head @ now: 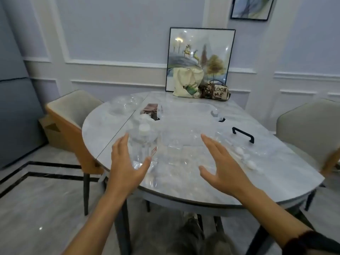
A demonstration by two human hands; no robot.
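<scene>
A clear plastic bottle with a white cap point(144, 142) stands near the front left of the marble table point(276, 172). My left hand point(127, 162) is spread beside it, fingers straight and thumb out, close to the bottle's lower part but not gripping it. To the right, my right hand point(220, 162) hovers with its fingers straight over a large clear plastic box point(185, 129) that lies in the middle of the table. Neither hand holds anything. More clear bottles point(244, 155) with white caps lie at the right.
A clear lid with a black handle point(243, 134) lies at the right. A clear bowl point(125, 105) sits at the back left. A cloth bag point(187, 82), a small pouch point(215, 91) and a framed picture point(200, 57) stand at the back. Chairs flank the table left point(73, 116) and right point(309, 129).
</scene>
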